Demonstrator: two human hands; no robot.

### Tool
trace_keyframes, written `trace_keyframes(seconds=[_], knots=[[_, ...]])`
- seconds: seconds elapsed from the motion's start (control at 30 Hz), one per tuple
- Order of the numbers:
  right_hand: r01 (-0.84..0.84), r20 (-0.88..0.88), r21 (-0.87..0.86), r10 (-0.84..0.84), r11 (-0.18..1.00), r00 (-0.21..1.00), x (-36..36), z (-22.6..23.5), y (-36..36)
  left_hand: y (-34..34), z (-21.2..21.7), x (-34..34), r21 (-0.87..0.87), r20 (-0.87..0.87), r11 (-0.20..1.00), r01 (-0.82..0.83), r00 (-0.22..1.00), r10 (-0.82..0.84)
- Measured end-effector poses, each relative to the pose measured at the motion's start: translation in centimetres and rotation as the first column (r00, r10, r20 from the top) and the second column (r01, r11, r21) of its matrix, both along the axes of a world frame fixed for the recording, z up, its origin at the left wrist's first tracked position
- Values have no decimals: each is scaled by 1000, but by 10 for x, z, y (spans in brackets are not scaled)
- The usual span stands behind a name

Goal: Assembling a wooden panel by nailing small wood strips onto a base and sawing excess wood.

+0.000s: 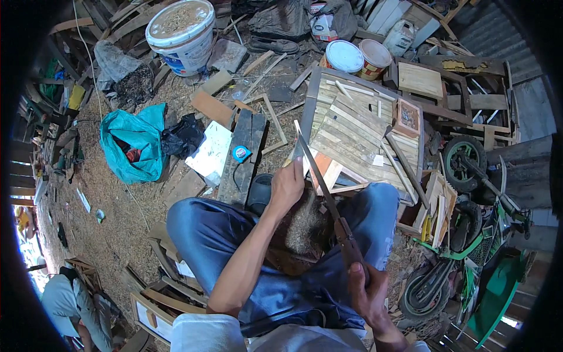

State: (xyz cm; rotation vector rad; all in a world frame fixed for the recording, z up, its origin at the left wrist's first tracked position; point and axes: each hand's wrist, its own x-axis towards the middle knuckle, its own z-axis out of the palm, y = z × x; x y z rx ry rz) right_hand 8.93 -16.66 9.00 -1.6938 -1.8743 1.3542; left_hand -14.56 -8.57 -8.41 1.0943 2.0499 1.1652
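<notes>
My right hand (369, 293), at the lower right, is closed round the brown handle of a hand saw (329, 202). Its long, narrow dark blade slants up and to the left, though the teeth are too small to make out. My left hand (287, 186) is closed in a pinch near the blade's far end, on a thin pale wood strip (297, 127) that runs alongside the blade. Whether strip and blade touch, I cannot tell. Just beyond both hands lies a slatted wooden panel (346, 132), with short boards on its near edge.
Sawdust covers the ground. Left of the panel are a dark plank (240, 155) bearing a blue tape measure (241, 154), and a teal sack (134, 144). Buckets (182, 50) stand at the back. A small green motorbike (469, 229) is at right; another person (76, 305) is at lower left.
</notes>
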Motion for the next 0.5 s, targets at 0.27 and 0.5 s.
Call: trace_keyframes(seconds=[0.27,0.5], knots=[[-40,38,19,39,999,999,2,-1,-2,-1,4,1,-16,-39,1000,-15,999,15],[-33,42,23,32,999,999,-1,-3,-4,-1,5,2,-17,-60,1000,-19,998,18]])
